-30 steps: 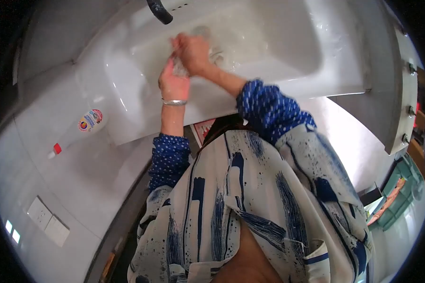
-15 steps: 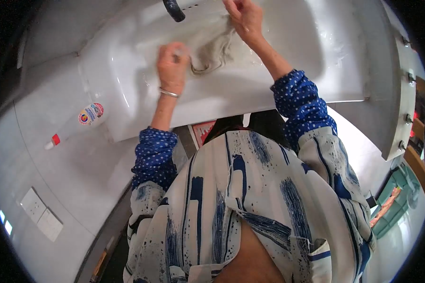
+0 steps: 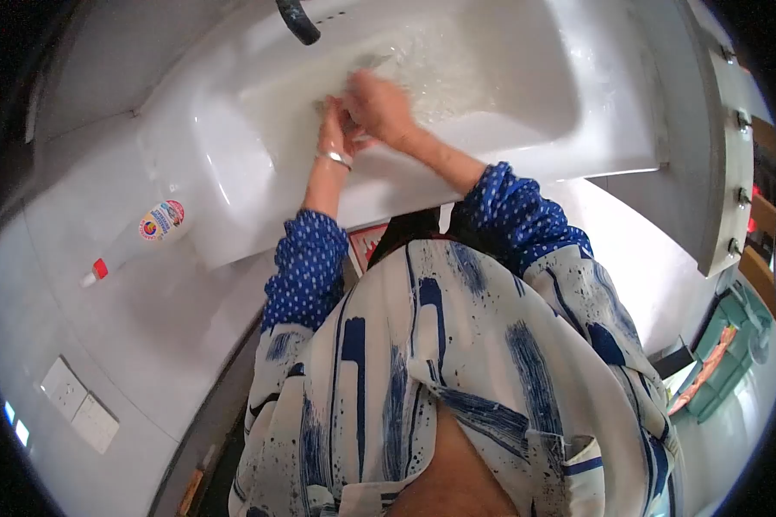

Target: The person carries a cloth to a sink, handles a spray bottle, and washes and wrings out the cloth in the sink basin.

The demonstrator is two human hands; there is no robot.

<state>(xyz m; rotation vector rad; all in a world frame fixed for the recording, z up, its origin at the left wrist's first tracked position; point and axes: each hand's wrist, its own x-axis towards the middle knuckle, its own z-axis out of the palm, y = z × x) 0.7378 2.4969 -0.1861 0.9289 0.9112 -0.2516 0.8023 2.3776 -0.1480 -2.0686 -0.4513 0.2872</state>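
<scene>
Over the shallow water in the white sink [image 3: 526, 159], my two hands are together, left of the sink's middle. My left hand [image 3: 334, 129], with a silver bangle at the wrist, is partly covered by the other one. My right hand [image 3: 379, 105] is curled and blurred, pressed near the left fingers. A bit of greyish cloth [image 3: 371, 62] shows just beyond the right hand; most of it is hidden. The fingers are too blurred to show exactly how each hand grips it. The water to the right is rippled.
A black faucet spout [image 3: 298, 21] hangs over the sink's back edge. On the left, a clear bottle with a red cap [image 3: 138, 241] stands on the pale surface. Wall sockets [image 3: 79, 403] are at lower left, a green basket [image 3: 724, 370] at lower right, and a cabinet with knobs [image 3: 729, 164] at right.
Half a second ago my hands were apart with the grey cloth spread between them. My right hand has come down and left to meet my left hand, and the cloth is now mostly hidden.
</scene>
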